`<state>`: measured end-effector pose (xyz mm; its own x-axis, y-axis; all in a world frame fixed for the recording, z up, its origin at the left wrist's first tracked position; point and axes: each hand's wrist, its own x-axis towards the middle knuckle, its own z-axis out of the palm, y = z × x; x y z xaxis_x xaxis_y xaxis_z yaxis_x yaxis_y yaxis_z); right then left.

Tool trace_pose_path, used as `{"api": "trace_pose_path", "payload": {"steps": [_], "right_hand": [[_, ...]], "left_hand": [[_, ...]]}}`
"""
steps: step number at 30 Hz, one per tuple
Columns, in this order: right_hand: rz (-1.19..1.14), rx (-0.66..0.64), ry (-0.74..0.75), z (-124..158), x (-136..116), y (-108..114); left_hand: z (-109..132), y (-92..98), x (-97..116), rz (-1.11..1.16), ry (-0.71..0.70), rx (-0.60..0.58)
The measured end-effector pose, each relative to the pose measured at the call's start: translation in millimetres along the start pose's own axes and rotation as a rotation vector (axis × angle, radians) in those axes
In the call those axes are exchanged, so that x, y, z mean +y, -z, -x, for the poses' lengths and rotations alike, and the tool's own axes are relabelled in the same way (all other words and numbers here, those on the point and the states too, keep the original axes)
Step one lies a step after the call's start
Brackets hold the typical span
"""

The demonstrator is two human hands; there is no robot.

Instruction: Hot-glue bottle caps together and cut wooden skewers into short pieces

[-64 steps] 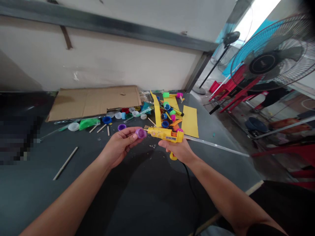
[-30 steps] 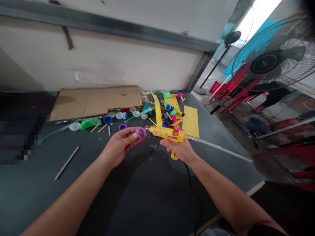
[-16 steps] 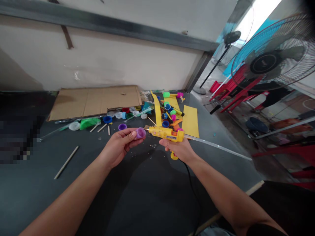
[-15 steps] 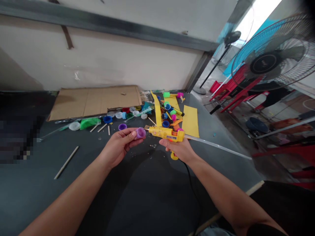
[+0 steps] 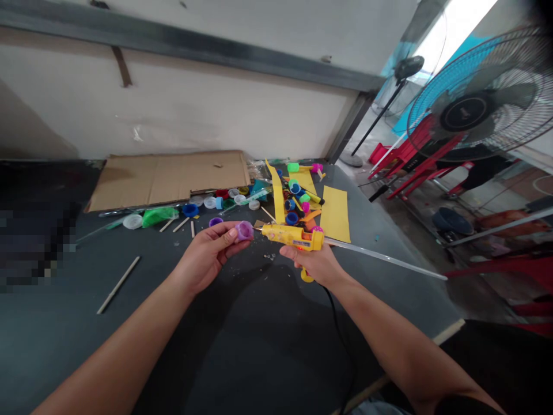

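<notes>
Purple bottle cap (image 5: 244, 230) sits pinched between the thumb and fingers of the left hand (image 5: 203, 255), a closed grip, just beside the nozzle (image 5: 258, 227) of a yellow hot glue gun (image 5: 294, 236) and not touching it. Compared with the frame half a second earlier, the cap has shifted slightly up and to the left, and the small gap looks a little wider. The right hand (image 5: 313, 260) is wrapped closed around the gun's handle. A long clear glue stick (image 5: 384, 259) runs out of the gun's back end, and a black power cord (image 5: 343, 334) trails across the dark table (image 5: 56, 351). Beyond the hands lie another purple cap (image 5: 216, 222), scattered colourful bottle caps (image 5: 291, 218), yellow paper strips (image 5: 334, 214) and a flattened cardboard sheet (image 5: 166, 180).
</notes>
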<state>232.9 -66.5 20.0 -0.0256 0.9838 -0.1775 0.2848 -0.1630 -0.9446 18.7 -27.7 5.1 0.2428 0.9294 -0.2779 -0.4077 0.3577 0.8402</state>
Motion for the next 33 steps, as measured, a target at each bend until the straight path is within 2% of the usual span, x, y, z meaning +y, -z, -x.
{"api": "trace_pose_path", "payload": {"steps": [11, 16, 20, 33], "right_hand": [[0.016, 0.001, -0.005, -1.2, 0.2, 2.1], [0.024, -0.017, -0.020, -0.3, 1.9, 1.5], [-0.002, -0.057, -0.037, 0.4, 2.1, 0.6], [0.008, -0.069, -0.063, 0.7, -2.0, 1.0]], "left_hand": [[0.2, 3.0, -2.3, -0.058, 0.017, -0.036], [-1.0, 4.1, -1.2, -0.024, -0.030, -0.004], [-1.9, 5.5, -1.6, -0.018, -0.079, -0.023], [-3.2, 5.2, -2.4, -0.041, -0.108, -0.014]]}}
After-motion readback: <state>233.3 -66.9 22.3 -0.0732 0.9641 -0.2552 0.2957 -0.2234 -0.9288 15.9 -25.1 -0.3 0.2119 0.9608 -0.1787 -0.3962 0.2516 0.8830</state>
